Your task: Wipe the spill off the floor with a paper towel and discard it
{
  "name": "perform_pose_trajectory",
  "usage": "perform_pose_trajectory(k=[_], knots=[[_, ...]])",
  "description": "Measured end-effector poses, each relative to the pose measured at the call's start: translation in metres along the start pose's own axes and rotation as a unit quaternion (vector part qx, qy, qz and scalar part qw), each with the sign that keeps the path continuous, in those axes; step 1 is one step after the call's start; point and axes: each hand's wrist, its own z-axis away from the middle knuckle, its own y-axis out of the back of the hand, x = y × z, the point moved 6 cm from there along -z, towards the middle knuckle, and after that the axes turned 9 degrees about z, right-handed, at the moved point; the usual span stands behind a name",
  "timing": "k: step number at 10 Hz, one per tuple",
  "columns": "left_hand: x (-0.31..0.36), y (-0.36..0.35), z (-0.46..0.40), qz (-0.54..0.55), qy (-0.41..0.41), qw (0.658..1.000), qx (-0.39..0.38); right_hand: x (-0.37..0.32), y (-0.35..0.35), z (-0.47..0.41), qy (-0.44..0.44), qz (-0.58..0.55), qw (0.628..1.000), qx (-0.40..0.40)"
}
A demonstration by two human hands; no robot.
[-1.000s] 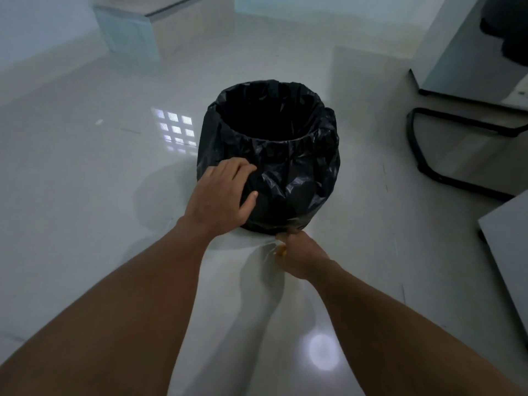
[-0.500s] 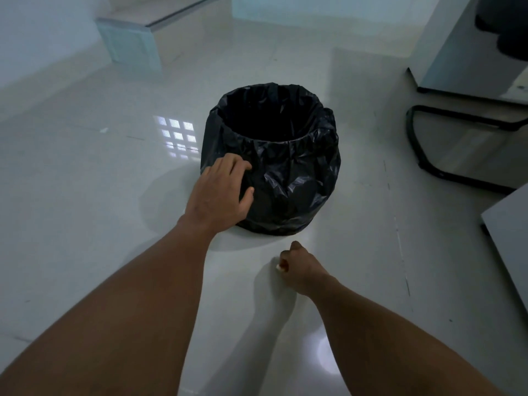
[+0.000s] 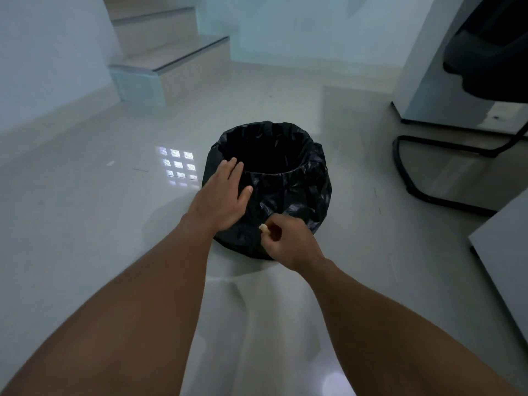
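A round bin lined with a black plastic bag (image 3: 297,192) stands on the glossy pale floor (image 3: 100,230) in the middle of the view. My left hand (image 3: 221,197) lies flat on the bin's near left side, fingers apart and reaching its rim. My right hand (image 3: 288,242) is raised in front of the bin's near wall, fingers closed on a small crumpled paper towel (image 3: 263,228) whose pale tip shows at the thumb. No spill is visible on the floor.
A chair with a black sled base (image 3: 428,178) stands at the right, beside a white cabinet (image 3: 423,81). A grey panel edge (image 3: 503,252) juts in at the right. Steps (image 3: 168,64) rise at the back left.
My right hand has lifted off the floor with the paper towel and now sits in front of the bin's wall. My left hand slid up the bin toward its rim. The view rose.
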Motion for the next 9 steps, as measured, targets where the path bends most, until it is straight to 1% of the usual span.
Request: perform_pose_trajectory(k=[1, 2, 4, 5, 7, 8, 9], knots=[[-0.001, 0.000, 0.000, 0.002, 0.003, 1.000, -0.008, -0.001, 0.025, -0.004, -0.009, -0.021, 0.995, 0.098], [0.000, 0.001, -0.001, -0.009, -0.002, 1.000, -0.013, -0.001, 0.049, -0.017, -0.022, -0.031, 0.986, 0.163], [0.008, 0.007, -0.011, -0.016, -0.020, 0.999, -0.026, -0.002, 0.081, -0.055, -0.061, -0.065, 0.975, 0.203], [0.004, 0.007, -0.016, -0.031, -0.026, 0.999, -0.033, -0.004, 0.088, -0.070, -0.063, -0.075, 0.971, 0.220], [-0.011, 0.011, -0.021, -0.033, 0.000, 0.999, -0.020, 0.001, 0.083, -0.094, -0.068, -0.066, 0.982, 0.164], [-0.013, 0.008, -0.025, -0.033, 0.001, 0.999, -0.026, 0.004, 0.076, -0.097, -0.069, -0.069, 0.989, 0.115], [-0.011, 0.001, -0.028, -0.051, -0.014, 0.998, -0.038, 0.002, 0.102, -0.108, -0.096, -0.074, 0.983, 0.136]])
